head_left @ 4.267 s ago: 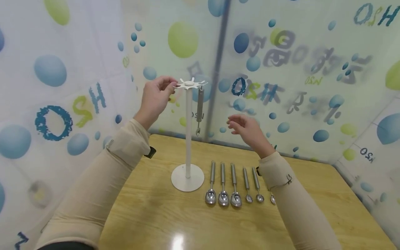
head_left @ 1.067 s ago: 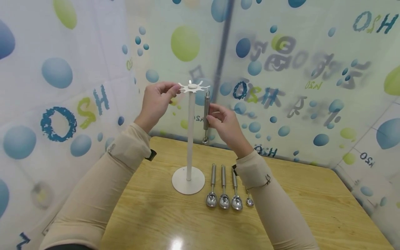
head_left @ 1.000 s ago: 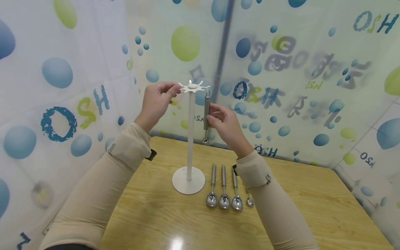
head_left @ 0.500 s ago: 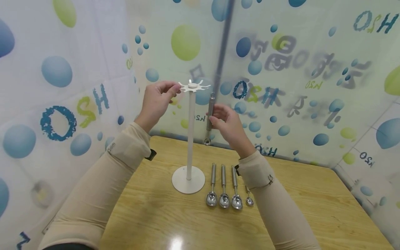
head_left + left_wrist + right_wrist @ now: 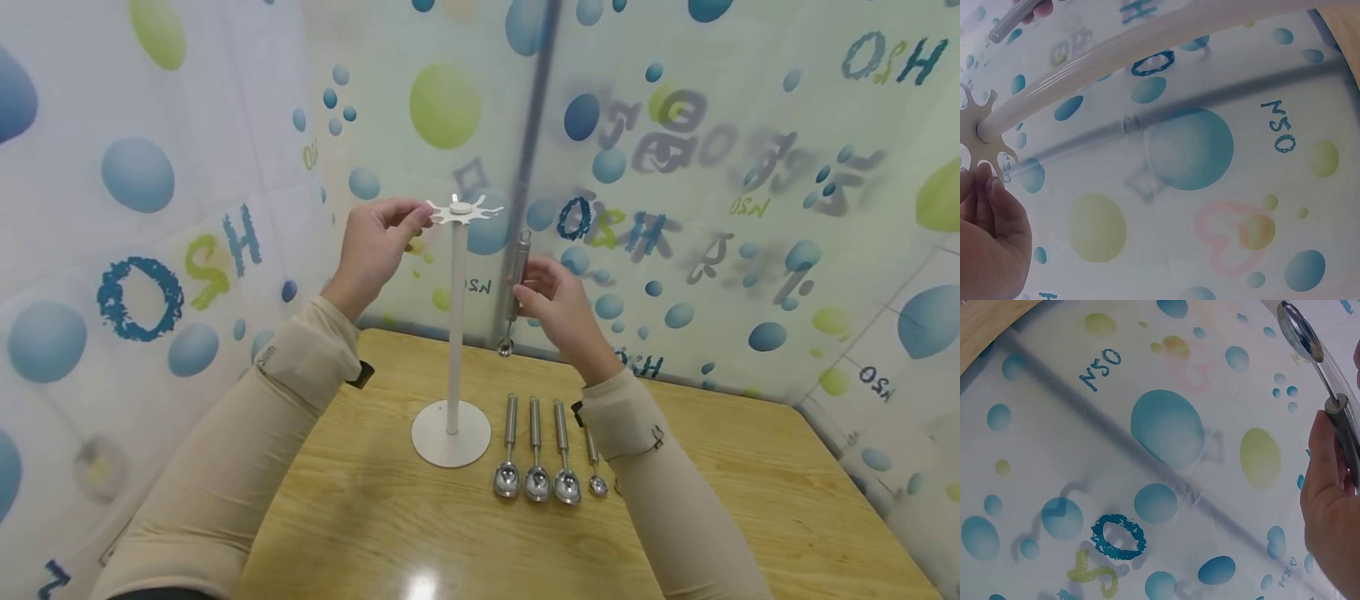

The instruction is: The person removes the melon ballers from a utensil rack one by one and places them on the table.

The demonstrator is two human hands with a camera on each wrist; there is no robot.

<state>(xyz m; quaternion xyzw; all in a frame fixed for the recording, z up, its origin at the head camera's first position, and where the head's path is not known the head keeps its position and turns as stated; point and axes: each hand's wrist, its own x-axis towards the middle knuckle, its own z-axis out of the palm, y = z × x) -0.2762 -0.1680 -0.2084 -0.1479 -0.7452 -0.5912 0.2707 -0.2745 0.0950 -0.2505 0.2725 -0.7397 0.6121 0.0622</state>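
Observation:
In the head view my left hand (image 5: pixel 381 250) pinches an arm of the white hanging rack's flower-shaped top (image 5: pixel 461 212). In the left wrist view, that hand's fingertips (image 5: pixel 996 181) meet the edge of the top. My right hand (image 5: pixel 562 308) grips a small metal scoop (image 5: pixel 521 267) by its handle, ring up and bowl down, slightly tilted. The scoop is apart from the rack, to its right. Its shiny oval bowl (image 5: pixel 1300 331) shows in the right wrist view. Three larger scoops (image 5: pixel 537 483) and a smaller one (image 5: pixel 597 485) lie in a row on the table, handles pointing away.
The rack's post rises from a round white base (image 5: pixel 450 435) on the wooden table (image 5: pixel 360 533), left of the row. My right sleeve (image 5: pixel 637 433) covers part of the row's right end. A patterned curtain (image 5: pixel 442 108) stands close behind the table.
Earlier, a small scoop hung on the rack and my right hand was free. The hand then took hold of it and moved right and slightly down, off the rack. My left hand stayed at the top.

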